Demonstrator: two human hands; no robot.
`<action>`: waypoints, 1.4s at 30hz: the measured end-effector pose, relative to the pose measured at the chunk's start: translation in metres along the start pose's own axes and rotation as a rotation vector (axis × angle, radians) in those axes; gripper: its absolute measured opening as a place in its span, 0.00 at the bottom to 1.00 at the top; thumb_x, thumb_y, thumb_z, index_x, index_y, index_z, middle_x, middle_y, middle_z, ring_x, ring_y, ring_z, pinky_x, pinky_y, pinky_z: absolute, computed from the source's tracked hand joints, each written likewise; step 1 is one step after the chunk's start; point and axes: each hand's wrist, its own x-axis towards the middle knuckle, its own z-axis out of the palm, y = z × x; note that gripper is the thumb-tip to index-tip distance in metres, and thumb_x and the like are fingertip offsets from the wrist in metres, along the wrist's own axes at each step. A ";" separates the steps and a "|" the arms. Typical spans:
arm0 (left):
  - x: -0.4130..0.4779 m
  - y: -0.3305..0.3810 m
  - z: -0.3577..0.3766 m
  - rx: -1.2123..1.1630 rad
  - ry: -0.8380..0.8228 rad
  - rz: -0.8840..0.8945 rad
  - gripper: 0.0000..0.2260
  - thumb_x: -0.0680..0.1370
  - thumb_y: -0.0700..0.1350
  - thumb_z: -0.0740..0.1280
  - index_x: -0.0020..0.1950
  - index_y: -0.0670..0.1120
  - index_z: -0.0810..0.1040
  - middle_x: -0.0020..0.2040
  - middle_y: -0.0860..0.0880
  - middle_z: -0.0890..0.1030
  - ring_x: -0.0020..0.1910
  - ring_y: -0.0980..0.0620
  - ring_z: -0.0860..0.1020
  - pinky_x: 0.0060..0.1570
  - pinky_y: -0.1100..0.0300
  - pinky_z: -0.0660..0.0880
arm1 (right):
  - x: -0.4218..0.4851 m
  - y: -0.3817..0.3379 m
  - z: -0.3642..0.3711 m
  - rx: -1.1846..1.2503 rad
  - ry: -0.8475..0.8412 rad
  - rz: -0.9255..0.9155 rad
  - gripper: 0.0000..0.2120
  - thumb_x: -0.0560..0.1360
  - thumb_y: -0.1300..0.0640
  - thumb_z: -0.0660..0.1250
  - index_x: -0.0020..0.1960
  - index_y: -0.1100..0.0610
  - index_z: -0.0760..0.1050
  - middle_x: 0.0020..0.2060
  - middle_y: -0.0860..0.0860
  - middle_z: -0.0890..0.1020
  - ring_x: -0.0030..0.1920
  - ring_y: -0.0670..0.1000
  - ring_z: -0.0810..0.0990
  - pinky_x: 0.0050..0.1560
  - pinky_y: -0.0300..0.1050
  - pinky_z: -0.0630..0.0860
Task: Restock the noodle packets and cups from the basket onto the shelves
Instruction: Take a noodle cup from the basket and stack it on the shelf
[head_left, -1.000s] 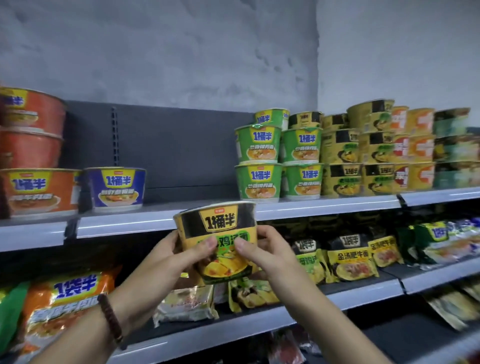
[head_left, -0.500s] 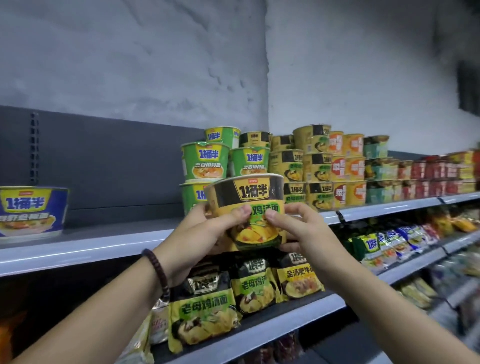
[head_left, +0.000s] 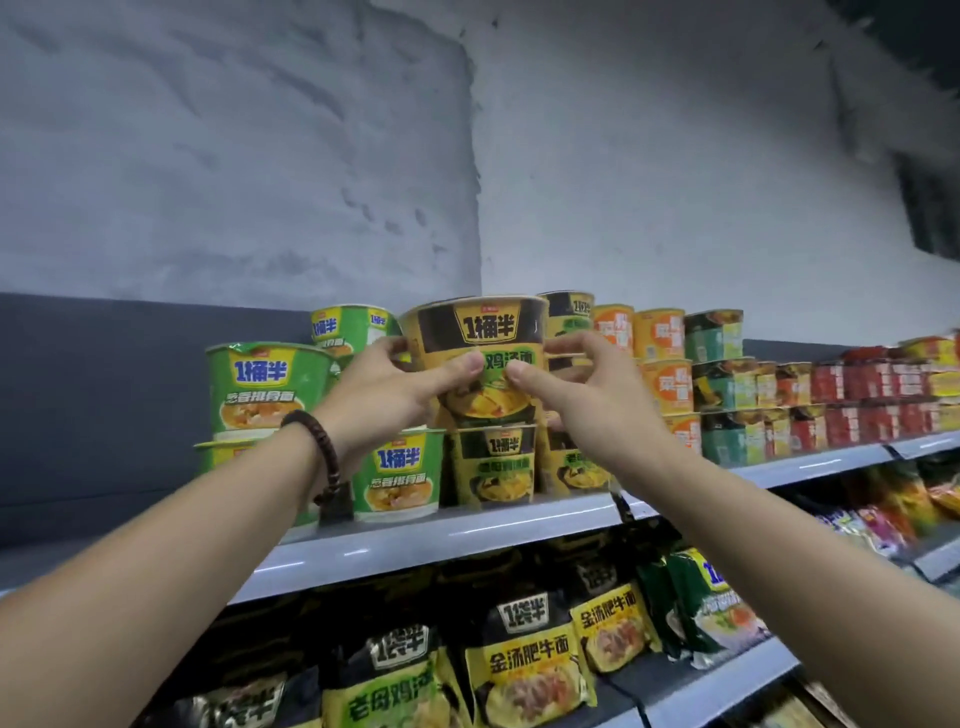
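Observation:
A yellow-and-black noodle cup (head_left: 480, 343) is held upright between both hands, raised above a matching yellow-and-black cup (head_left: 493, 465) that stands on the top shelf (head_left: 457, 535). My left hand (head_left: 395, 395), with a bead bracelet at the wrist, grips the cup's left side, thumb on the front. On its right side sits my right hand (head_left: 587, 395), its thumb pressed against the label. Whether the held cup touches the one below cannot be told. The basket is out of view.
Green cups (head_left: 260, 384) are stacked to the left, and orange cups (head_left: 660, 358), teal cups (head_left: 719, 384) and red cups (head_left: 862, 400) run to the right. Noodle packets (head_left: 524, 670) fill the lower shelf. The top shelf left of the green cups is bare.
Both hands have lifted the cup from below shelf height up and to the right, to above the yellow-and-black cup on the top shelf. The view has swung rightward.

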 end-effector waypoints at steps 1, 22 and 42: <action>0.012 0.004 0.007 0.046 0.038 0.025 0.34 0.62 0.64 0.84 0.62 0.51 0.80 0.54 0.51 0.90 0.55 0.50 0.88 0.61 0.43 0.83 | 0.013 0.003 -0.003 -0.008 0.024 -0.026 0.26 0.74 0.39 0.80 0.66 0.47 0.76 0.51 0.49 0.89 0.48 0.50 0.90 0.53 0.60 0.88; 0.221 -0.014 0.044 0.960 0.154 0.091 0.38 0.69 0.77 0.68 0.65 0.49 0.79 0.58 0.45 0.84 0.53 0.44 0.80 0.57 0.50 0.78 | 0.170 0.065 0.023 -0.040 -0.221 0.037 0.30 0.84 0.64 0.67 0.84 0.50 0.66 0.78 0.54 0.74 0.77 0.58 0.73 0.74 0.59 0.72; 0.185 -0.019 0.040 1.227 0.292 0.172 0.27 0.76 0.69 0.67 0.65 0.51 0.71 0.58 0.47 0.81 0.63 0.39 0.77 0.68 0.38 0.62 | 0.142 0.063 0.035 -0.208 -0.138 -0.040 0.27 0.82 0.59 0.72 0.79 0.52 0.68 0.48 0.37 0.73 0.49 0.42 0.77 0.45 0.40 0.74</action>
